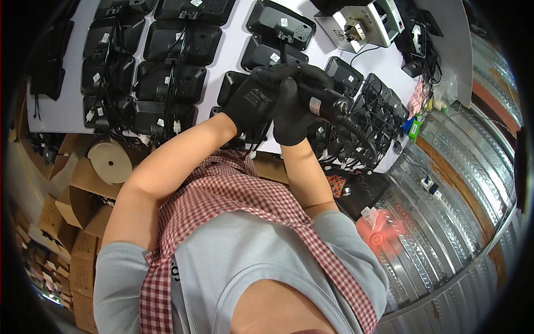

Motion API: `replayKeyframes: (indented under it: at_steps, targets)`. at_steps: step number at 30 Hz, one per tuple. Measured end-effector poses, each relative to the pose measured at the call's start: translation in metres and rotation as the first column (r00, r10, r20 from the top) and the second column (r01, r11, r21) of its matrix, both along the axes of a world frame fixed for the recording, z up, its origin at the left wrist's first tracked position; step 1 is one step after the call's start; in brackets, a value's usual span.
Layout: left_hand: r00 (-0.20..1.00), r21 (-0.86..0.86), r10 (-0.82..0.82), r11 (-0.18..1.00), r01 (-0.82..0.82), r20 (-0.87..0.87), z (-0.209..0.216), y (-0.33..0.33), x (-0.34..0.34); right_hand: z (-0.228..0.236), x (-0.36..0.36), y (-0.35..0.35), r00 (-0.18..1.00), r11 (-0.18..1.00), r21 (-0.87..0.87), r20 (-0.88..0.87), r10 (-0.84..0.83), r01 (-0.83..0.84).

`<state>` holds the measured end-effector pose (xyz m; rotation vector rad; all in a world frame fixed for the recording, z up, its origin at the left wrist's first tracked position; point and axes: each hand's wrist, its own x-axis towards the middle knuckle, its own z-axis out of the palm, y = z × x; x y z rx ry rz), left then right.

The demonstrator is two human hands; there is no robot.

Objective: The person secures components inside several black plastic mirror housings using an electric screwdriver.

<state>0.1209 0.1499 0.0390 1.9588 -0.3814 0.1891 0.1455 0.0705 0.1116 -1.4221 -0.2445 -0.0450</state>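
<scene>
Both my hands wear black gloves and meet over the table's near part. My right hand [293,108] is wrapped round a black electric screwdriver [329,102], a thick cylinder with a small pale label. Its coiled cord [364,139] leaves the rear end and runs down to the right. Close against the tool's front part, my left hand [255,103] is closed; what its fingers hold is hidden, black against black. Beneath and behind the hands lie black plastic housings [273,53], back side up, with white stickers and cables. The tool's tip is hard to make out.
Rows of similar black housings [169,80] with bundled cables cover the table's left. A white-grey machine [361,26] stands at the far right. More housings with tangled cables [381,103] lie right. Cardboard boxes [83,209] stand lower left, a red fan [378,236] lower right.
</scene>
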Motion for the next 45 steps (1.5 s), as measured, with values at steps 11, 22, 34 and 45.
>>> replayKeyframes:
  at_steps: [11, 22, 34, 45]
  targets:
    - [0.999, 0.253, -0.032, 0.967, 0.029, 0.008, -0.012, -0.006, -0.006, -0.026, 0.009, -0.012, 0.989, 0.984, -0.154, -0.104, -0.106, 0.089]
    - [0.996, 0.125, -0.024, 0.992, 0.035, -0.089, -0.044, -0.016, -0.006, -0.025, 0.003, 0.0, 0.984, 0.996, 0.0, -0.153, -0.09, 0.091]
    - [0.938, -0.07, -0.121, 0.992, 0.103, -0.325, -0.033, -0.01, -0.003, -0.018, 0.002, 0.002, 1.0, 0.994, -0.108, 0.014, -0.019, 0.02]
    - [0.951, -0.297, 0.132, 0.93, -0.216, -0.279, 0.008, 0.011, -0.03, 0.024, 0.004, -0.004, 0.975, 0.964, -0.178, -0.069, -0.21, 0.195]
